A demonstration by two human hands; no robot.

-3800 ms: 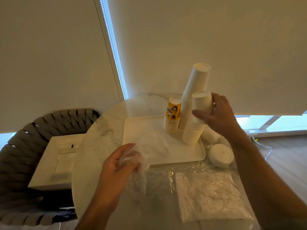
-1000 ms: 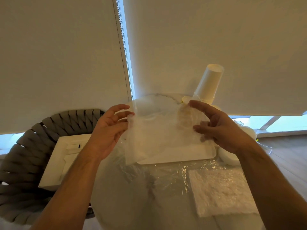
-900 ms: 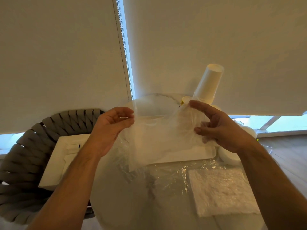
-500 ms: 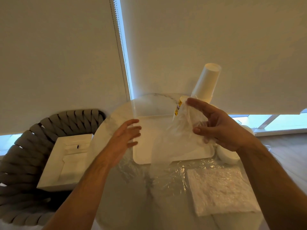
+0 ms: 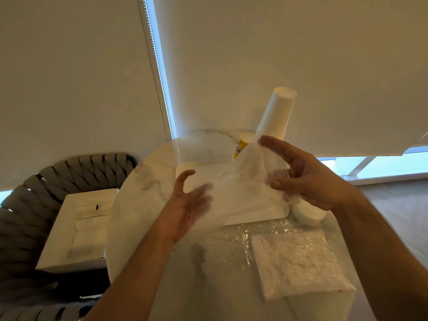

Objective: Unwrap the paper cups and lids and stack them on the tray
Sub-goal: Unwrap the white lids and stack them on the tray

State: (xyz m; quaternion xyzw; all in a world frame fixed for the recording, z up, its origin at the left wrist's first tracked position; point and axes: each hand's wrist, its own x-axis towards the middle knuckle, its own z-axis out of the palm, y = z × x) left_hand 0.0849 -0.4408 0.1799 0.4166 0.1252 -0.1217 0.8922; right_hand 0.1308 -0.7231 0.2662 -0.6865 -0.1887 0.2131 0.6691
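A clear plastic wrapper (image 5: 243,181) hangs over the white tray (image 5: 199,169). My right hand (image 5: 308,179) pinches its upper right part between thumb and fingers. My left hand (image 5: 187,207) is blurred, its fingers spread and relaxed against the wrapper's lower left part. Behind my right hand a tall, tilted stack of white paper cups (image 5: 278,112) rises from the tray's far right. A short stack of yellow printed cups (image 5: 242,144) stands next to it. White lids (image 5: 308,215) lie just off the tray's right end, partly hidden by my right wrist.
The round marble table (image 5: 139,205) holds loose clear film (image 5: 231,239) in front of the tray and a flat bag of white material (image 5: 298,262) at the near right. A woven grey chair (image 5: 27,205) at the left carries a white box (image 5: 78,228). Window blinds hang close behind.
My left hand has let go of the wrapper's left edge, dropped, and come back against its lower part. The wrapper, held spread between both hands before, now hangs from my right hand.
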